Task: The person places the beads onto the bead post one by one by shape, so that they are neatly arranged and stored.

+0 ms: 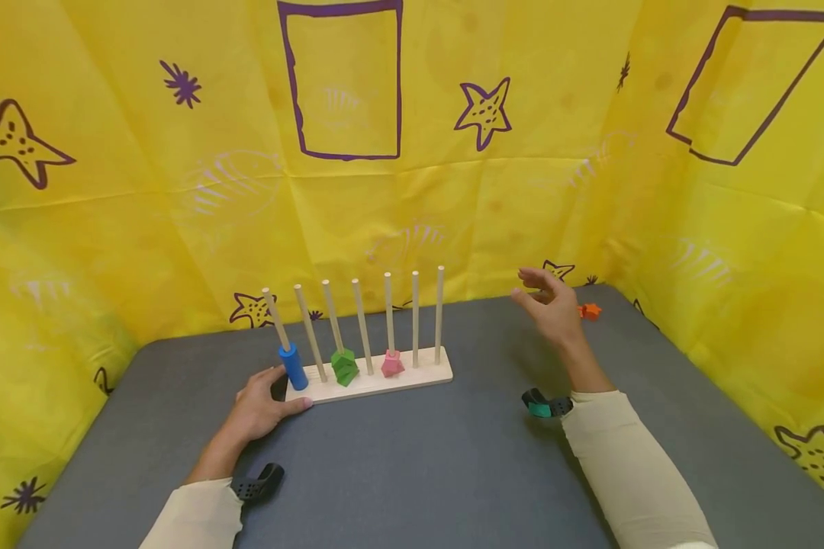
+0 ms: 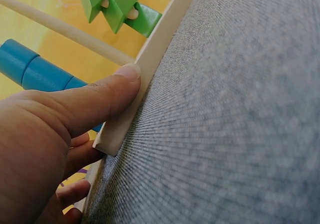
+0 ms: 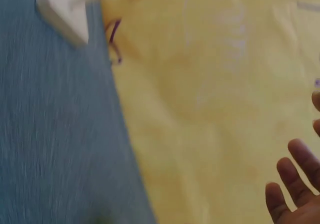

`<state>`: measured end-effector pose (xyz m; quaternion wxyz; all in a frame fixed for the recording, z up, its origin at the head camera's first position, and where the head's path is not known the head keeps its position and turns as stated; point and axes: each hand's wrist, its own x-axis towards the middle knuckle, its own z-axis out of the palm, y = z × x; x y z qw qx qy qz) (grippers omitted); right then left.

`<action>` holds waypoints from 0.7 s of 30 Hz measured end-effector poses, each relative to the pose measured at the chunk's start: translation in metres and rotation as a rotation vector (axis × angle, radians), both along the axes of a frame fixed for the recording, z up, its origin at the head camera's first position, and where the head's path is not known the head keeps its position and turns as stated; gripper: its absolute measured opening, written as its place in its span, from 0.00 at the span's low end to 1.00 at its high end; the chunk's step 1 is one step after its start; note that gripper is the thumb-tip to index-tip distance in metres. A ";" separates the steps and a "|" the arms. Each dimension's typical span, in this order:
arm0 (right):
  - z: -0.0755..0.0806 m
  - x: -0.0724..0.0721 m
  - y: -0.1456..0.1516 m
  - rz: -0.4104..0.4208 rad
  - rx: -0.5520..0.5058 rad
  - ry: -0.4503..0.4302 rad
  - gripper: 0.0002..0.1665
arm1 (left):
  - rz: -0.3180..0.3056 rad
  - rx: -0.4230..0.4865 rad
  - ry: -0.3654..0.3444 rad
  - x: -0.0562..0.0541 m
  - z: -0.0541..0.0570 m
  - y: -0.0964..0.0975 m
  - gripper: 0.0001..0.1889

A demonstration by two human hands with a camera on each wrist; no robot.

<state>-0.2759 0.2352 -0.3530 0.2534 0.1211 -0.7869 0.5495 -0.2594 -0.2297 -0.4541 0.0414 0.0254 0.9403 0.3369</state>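
A pale wooden peg board [image 1: 415, 375] with several upright pegs stands on the table. Blue cylinders [image 2: 46, 74] are stacked on its leftmost peg, green pieces [image 1: 344, 367] sit on the third, and pink pieces [image 1: 392, 364] on the fifth. My left hand [image 1: 259, 405] grips the board's left end, its thumb along the front edge and its fingers behind. To the right of the board, my right hand [image 1: 551, 308] is raised above the table, fingers loosely bent and apart, holding nothing. Just beyond it lie orange pieces [image 1: 590, 311], partly hidden by the hand.
The dark grey table [image 1: 412, 465] carries the board. Yellow cloth [image 1: 343, 206] printed with stars and fish hangs behind it and along both sides. A black wrist strap [image 1: 545, 404] is on the right wrist, another black strap [image 1: 257, 484] on the left.
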 end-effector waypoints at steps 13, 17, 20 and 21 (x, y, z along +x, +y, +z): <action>-0.036 -0.027 0.050 -0.064 0.011 -0.244 0.30 | 0.001 -0.008 0.008 0.000 -0.002 0.001 0.53; -0.061 -0.045 0.068 -0.097 0.031 -0.301 0.32 | -0.014 -0.017 0.020 0.000 -0.001 0.001 0.52; -0.074 -0.054 0.077 -0.121 0.055 -0.335 0.32 | -0.015 -0.018 0.018 -0.001 -0.001 0.001 0.52; -0.075 -0.054 0.079 -0.121 0.061 -0.349 0.32 | -0.016 -0.018 0.018 -0.001 -0.001 0.001 0.52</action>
